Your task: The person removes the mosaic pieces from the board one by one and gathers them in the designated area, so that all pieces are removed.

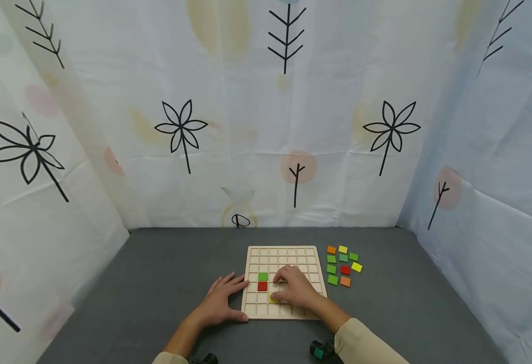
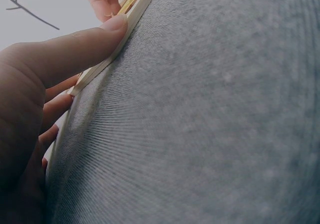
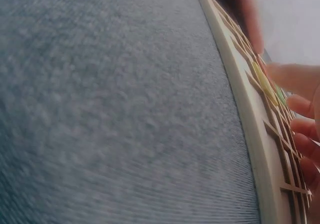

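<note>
A pale wooden grid board lies on the grey tabletop. My left hand steadies its left side with fingers spread, and its thumb touches the front edge. Over the middle of the board is my right hand, its thumb on a yellow tile lying in a cell near the front. The right fingers are bent and stand apart from the thumb; in the right wrist view the yellow tile shows beside the thumb tip. Behind it, a red tile and a green tile occupy cells in one column.
Right of the board lie several loose tiles, among them an orange tile, a red tile and a yellow tile. A patterned white cloth encloses the table's back and sides. Near the right wrist is a dark device.
</note>
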Motion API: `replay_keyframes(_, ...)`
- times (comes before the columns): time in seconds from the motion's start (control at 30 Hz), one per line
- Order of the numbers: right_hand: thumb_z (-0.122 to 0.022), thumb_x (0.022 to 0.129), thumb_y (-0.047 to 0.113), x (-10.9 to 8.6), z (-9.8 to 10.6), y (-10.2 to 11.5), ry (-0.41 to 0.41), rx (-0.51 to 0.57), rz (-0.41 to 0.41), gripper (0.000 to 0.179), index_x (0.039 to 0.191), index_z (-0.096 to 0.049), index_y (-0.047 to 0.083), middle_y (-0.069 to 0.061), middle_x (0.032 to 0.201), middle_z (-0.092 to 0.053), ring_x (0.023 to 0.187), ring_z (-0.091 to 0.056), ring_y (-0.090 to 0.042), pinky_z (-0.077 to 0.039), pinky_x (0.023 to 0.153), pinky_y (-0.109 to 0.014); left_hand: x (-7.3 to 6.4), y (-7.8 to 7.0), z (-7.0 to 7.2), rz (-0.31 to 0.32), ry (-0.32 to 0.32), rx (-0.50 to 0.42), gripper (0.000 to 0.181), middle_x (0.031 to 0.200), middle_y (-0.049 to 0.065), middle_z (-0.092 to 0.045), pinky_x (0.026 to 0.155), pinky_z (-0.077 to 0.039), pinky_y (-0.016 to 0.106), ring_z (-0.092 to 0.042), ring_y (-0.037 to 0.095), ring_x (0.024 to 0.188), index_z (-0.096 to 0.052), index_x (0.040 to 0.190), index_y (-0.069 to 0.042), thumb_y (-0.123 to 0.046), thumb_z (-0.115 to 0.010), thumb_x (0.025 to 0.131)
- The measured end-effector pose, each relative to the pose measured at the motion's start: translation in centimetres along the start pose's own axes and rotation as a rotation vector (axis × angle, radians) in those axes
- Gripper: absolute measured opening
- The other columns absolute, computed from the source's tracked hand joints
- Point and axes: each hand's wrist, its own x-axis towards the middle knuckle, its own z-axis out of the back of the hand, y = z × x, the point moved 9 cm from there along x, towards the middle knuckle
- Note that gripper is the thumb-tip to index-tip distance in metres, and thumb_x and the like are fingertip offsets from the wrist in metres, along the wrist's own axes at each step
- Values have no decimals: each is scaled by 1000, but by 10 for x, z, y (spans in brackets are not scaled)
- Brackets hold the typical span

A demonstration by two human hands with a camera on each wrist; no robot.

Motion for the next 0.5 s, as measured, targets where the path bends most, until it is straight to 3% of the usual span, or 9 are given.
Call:
replay_keyframes(0.27,-84,73,29,-2,-3,-1,5,-45,-13,23,79,-65,18,0,108,-58,97,-50,-22,-43,84,-42,1,3,-1,4,-2,20,92,150,5,-42,112,-8,61,-23,37,143,-53,142,-15,-62,-78,68)
replay_keyframes(0.5,-84,74,33,-4,-5,-1,23,-43,-14,24,79,-64,20,-2,114,-58,102,-48,-24,-41,88,-48,1,2,0,3,-6,19,92,150,6,-42,112,-8,62,-23,37,143,-53,142,-14,-61,-79,68)
